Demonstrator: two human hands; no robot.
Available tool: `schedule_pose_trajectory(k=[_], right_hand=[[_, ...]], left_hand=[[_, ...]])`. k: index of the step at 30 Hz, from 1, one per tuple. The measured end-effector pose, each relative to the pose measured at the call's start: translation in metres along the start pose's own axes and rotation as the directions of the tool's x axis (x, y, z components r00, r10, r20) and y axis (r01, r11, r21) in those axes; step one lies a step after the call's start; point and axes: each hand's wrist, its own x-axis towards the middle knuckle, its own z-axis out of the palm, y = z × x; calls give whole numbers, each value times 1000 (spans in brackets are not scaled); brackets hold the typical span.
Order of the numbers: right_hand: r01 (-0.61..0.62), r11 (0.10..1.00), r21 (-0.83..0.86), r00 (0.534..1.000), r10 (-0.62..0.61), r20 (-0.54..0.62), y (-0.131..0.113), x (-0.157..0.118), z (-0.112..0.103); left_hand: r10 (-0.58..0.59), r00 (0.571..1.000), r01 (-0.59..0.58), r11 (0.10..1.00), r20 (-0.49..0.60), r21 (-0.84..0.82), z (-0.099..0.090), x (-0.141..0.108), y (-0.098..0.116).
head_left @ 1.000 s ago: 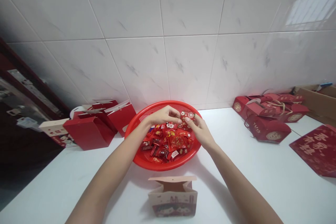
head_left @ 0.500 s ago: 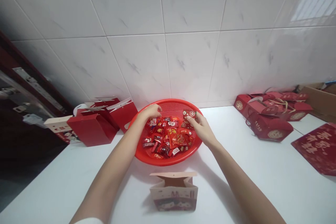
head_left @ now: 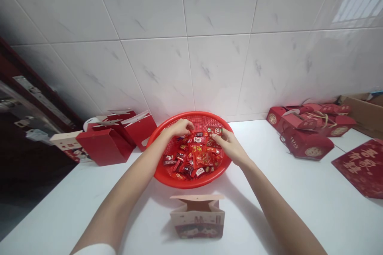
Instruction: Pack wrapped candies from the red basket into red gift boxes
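Note:
A red plastic basket (head_left: 220, 173) with a perforated wall holds a pile of wrapped candies (head_left: 187, 157), mostly in red and dark red wrappers. My left hand (head_left: 180, 128) reaches over its left rim, fingers closed and pointing down at the back of the pile. What those fingertips pinch, if anything, is hidden. At the right side of the basket, my right hand (head_left: 230, 145) grips a red patterned candy packet (head_left: 216, 131) between thumb and fingers. In front of the basket a paper gift bag (head_left: 197, 223) with a cartoon print stands upright, its top open.
Red and cream gift bags (head_left: 103, 147) stand at the left near the wall. Red gift boxes (head_left: 311, 143) with handles sit at the right, beside a cardboard box (head_left: 366, 117). A red printed bag (head_left: 362, 167) lies at the right edge. The tiled wall (head_left: 218, 75) closes the back.
My left hand has moved a little to the right over the candies. My right hand keeps its grip on the packet, almost in the same spot.

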Motion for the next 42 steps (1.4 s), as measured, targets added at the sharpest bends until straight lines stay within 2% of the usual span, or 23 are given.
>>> schedule_pose_trajectory(k=[5, 12, 15, 21, 27, 31, 35, 40, 42], right_hand=[[-23, 999, 39, 999, 24, -26, 0, 0, 0], [-33, 984, 176, 998, 43, -51, -6, -1, 2], [-39, 965, 261, 993, 67, -98, -9, 0, 4], [-54, 878, 475, 981, 134, -137, -8, 2, 10], [-53, 875, 482, 973, 154, -173, 0, 7, 7], [-47, 840, 540, 965, 178, -194, 1, 9, 5], [-71, 831, 552, 964, 200, -177, -2, 7, 6], [-69, 833, 550, 966, 193, -172, -4, 5, 8], [-68, 832, 550, 965, 194, -174, -6, 4, 8]], left_hand=[[24, 1000, -27, 988, 21, 150, 0, -2, 10], [-48, 983, 1, 967, 177, 253, 14, 0, 10], [-42, 978, -16, 962, 202, 274, 20, 4, 13], [-16, 981, -36, 964, 191, 263, 22, 8, 15], [8, 981, -46, 980, 191, 194, 15, 7, 16], [44, 982, -71, 986, 181, 148, 9, 7, 21], [62, 984, -85, 987, 165, 138, 5, 5, 22], [5, 995, -23, 983, 98, 183, 2, 6, 16], [-41, 994, 18, 977, 106, 211, 3, 7, 11]])
